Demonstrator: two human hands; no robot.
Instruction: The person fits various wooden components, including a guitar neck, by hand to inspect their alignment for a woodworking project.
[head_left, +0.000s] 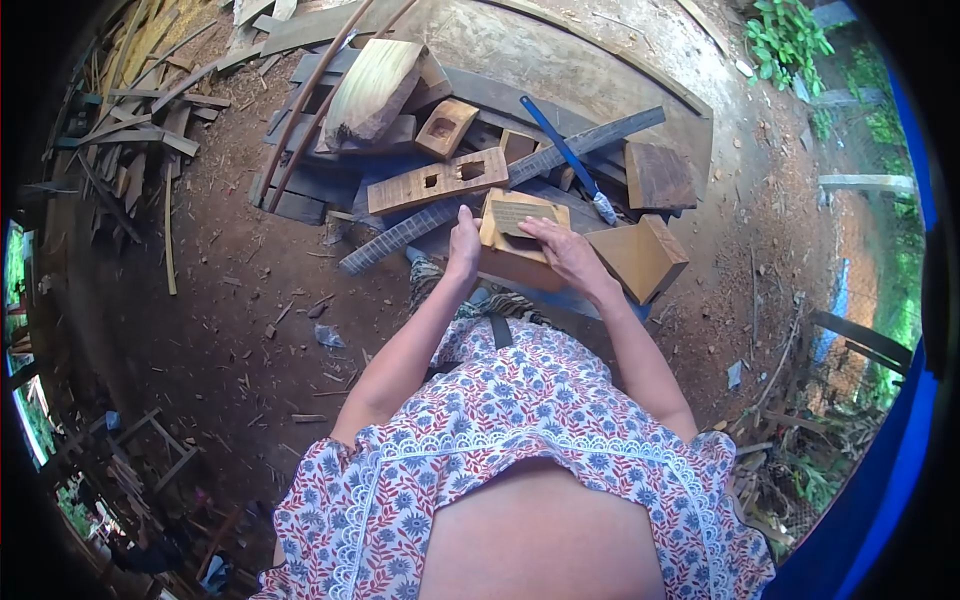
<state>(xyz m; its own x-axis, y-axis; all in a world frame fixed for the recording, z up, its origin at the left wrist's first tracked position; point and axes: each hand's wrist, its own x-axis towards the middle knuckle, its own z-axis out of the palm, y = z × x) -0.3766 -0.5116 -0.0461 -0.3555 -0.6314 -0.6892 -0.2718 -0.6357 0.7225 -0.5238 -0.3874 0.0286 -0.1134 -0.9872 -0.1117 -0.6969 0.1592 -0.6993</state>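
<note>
A light-coloured wooden block [495,238] stands in front of me, and both hands are at it. My left hand [463,245] grips its left side, thumb up and fingers partly hidden. With my right hand [568,252] I hold a brownish piece of sandpaper [522,216] flat against the block's top, fingers bent over its right end. Just beyond lie a long grey ridged bar [400,240] and a wooden piece with two cut holes [437,181]. A blue-handled brush [562,145] rests to the right, bristles toward me.
A hollowed block [446,128] and a large pale wood chunk [375,93] sit at the back of the low platform. To the right are a dark block [659,176] and an angled wooden piece [640,256]. Scrap planks [150,130] are piled at far left.
</note>
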